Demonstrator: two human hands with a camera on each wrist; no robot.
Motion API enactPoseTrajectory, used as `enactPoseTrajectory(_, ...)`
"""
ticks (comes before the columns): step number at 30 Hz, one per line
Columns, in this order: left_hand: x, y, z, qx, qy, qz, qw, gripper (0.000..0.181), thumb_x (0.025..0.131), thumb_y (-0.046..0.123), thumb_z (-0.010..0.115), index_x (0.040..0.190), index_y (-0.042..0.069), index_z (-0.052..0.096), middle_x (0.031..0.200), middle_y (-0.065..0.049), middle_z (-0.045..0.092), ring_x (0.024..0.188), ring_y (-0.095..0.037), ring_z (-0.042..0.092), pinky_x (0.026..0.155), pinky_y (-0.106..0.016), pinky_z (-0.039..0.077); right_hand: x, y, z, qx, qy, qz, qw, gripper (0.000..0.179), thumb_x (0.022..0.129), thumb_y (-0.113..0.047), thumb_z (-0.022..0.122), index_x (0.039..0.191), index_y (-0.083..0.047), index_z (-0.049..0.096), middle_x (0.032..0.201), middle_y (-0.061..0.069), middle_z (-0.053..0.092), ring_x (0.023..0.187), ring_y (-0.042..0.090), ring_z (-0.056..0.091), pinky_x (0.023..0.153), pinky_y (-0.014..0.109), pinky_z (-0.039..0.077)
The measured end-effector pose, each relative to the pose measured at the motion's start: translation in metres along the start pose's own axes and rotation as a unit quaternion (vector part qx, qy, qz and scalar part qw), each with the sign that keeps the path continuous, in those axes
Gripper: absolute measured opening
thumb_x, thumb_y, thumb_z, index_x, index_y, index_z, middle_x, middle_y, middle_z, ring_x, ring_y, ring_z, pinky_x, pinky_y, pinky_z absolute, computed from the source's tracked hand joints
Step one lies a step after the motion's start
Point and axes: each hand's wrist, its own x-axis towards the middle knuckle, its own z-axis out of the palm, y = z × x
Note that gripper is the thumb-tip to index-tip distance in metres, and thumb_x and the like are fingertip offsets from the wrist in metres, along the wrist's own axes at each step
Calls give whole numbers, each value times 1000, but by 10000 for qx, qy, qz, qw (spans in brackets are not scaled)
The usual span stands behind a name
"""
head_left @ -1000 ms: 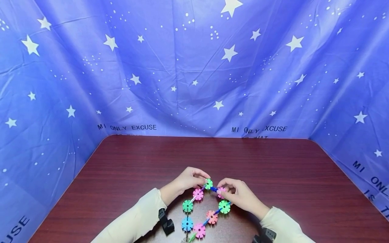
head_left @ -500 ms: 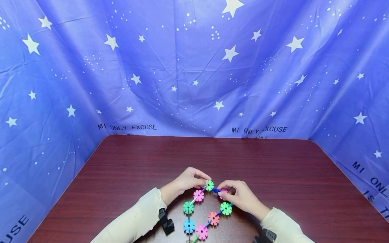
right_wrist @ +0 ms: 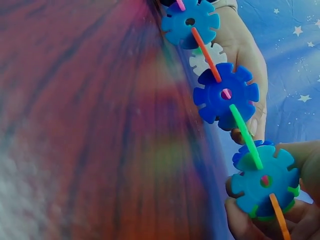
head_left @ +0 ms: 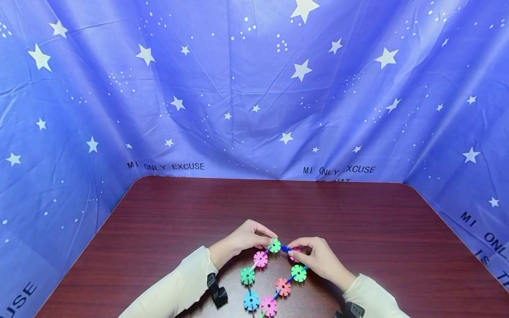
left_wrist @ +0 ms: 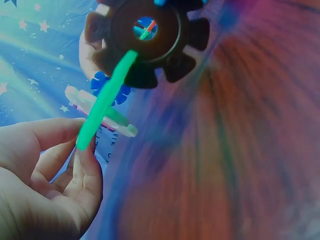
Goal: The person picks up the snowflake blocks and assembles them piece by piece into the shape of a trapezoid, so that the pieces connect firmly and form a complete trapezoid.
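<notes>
A chain of notched plastic snowflake discs hangs between my hands in the head view, its lower end cut off by the frame. With thumb and fingers my left hand point(head_left: 245, 235) pinches the light green disc point(head_left: 274, 245) at the top of the chain. My right hand point(head_left: 320, 256) pinches the chain just right of it, around a pink disc point(head_left: 294, 254) and the dark blue disc point(head_left: 285, 249), both partly covered. A green disc point(left_wrist: 107, 102) appears edge-on at the left fingertips in the left wrist view. Close to that camera is a dark brown disc point(left_wrist: 107, 32).
More discs hang below the hands: pink point(head_left: 260, 259), teal green point(head_left: 247, 276), light blue point(head_left: 251, 300) and orange point(head_left: 283, 287). The dark red wooden table point(head_left: 179, 207) lies beneath. A blue star-patterned curtain point(head_left: 254, 88) surrounds its far side and both sides.
The chain's lower part has swung slightly to the right and down in the head view. Both hands have shifted a little to the right and keep their hold.
</notes>
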Motion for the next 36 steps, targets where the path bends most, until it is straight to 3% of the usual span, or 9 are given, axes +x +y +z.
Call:
enactPoseTrajectory(6, -1, 1, 2, 44, -94, 16, 9999, 18, 84, 9, 70, 98, -2, 73, 86, -10, 72, 68, -8, 63, 63, -27, 55, -1, -16, -3, 75, 1, -50, 10000, 8, 84, -2, 68, 91, -1, 72, 81, 8, 69, 55, 2, 46, 49, 20, 43)
enactPoseTrajectory(15, -1, 2, 2, 97, -193, 33, 9998, 17, 84, 8, 69, 98, -2, 73, 91, -10, 72, 68, -7, 62, 61, -24, 54, 0, 13, 1, 177, 109, -618, 9979, 11, 85, -15, 70, 92, -8, 75, 82, 0, 71, 60, -1, 49, 50, 21, 46)
enactPoseTrajectory(26, 3, -1, 2, 110, -647, 275, 9975, 18, 83, -2, 68, 98, -10, 70, 89, -19, 71, 64, -4, 61, 61, -23, 54, -2, 13, 2, 516, -38, -873, 9948, 13, 85, -12, 70, 92, -4, 76, 86, 5, 71, 74, 2, 60, 58, 23, 52)
enactPoseTrajectory(36, 5, 1, 6, 58, -425, 37, 9991, 16, 82, -2, 68, 96, -8, 71, 86, -18, 71, 62, -5, 59, 56, -19, 50, -3, 16, 6, 609, 212, -1122, 9916, 11, 83, -4, 70, 90, 3, 75, 83, 9, 71, 76, 2, 61, 61, 21, 53)
